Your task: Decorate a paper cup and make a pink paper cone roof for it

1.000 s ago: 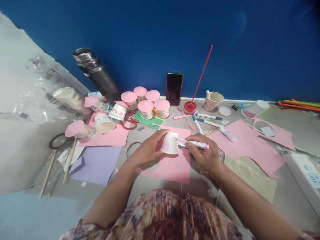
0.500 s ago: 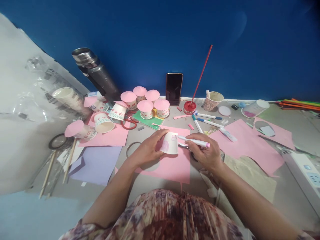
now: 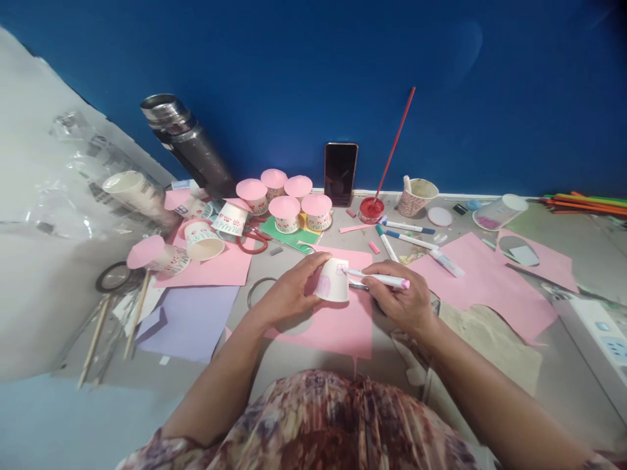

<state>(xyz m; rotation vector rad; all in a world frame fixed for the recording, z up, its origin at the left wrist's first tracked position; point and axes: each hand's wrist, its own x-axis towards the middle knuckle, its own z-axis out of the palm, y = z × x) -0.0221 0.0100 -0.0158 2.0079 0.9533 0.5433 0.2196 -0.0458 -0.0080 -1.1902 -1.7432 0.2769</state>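
My left hand (image 3: 294, 290) grips a white paper cup (image 3: 333, 287), held upside down over pink paper (image 3: 347, 333). A purple striped door shape and a small purple window outline are drawn on the cup. Between the fingers of my right hand (image 3: 404, 297) is a white marker (image 3: 385, 279) with a pink-purple end, its tip touching the cup at the window. Partly hidden behind my right hand lies a metal tool, perhaps scissors. Beyond my hands stand several decorated paper cups (image 3: 287, 223) with pink cone roofs.
Several markers (image 3: 409, 227) lie beyond my right hand. A phone (image 3: 341, 173) leans on the blue wall near a red paint pot (image 3: 371, 210) with a stick. Left are a thermos (image 3: 196, 147), red-handled scissors (image 3: 252, 243) and purple paper (image 3: 189, 320); a power strip (image 3: 595, 339) sits right.
The marker tip has shifted slightly down and left on the cup, and the window outline has gained dividing lines. My left hand keeps the cup in nearly the same place.
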